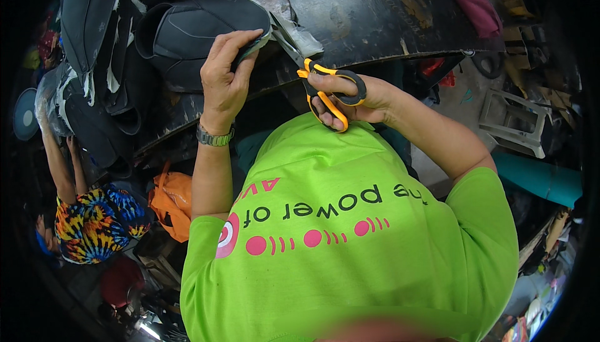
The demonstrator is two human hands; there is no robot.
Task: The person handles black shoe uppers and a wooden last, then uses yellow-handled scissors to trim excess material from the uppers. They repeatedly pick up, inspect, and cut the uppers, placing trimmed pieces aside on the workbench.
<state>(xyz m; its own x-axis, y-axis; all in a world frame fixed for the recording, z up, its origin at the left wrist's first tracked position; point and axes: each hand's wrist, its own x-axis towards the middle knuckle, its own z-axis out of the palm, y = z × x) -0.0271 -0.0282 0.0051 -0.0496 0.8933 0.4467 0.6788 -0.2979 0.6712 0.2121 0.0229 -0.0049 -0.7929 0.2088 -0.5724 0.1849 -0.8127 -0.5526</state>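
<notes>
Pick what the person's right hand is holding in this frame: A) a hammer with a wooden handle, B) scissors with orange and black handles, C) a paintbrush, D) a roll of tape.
B: the right hand has its fingers through the loops of orange-and-black-handled scissors, blades pointing at the edge of the dark padded piece that the left hand grips.

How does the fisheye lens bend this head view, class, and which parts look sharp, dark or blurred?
Head view: the dark table edge curves and the corners go black; the scissors and left hand on the black shoe upper are sharp and evenly lit; the bottom edge blurs.
</notes>
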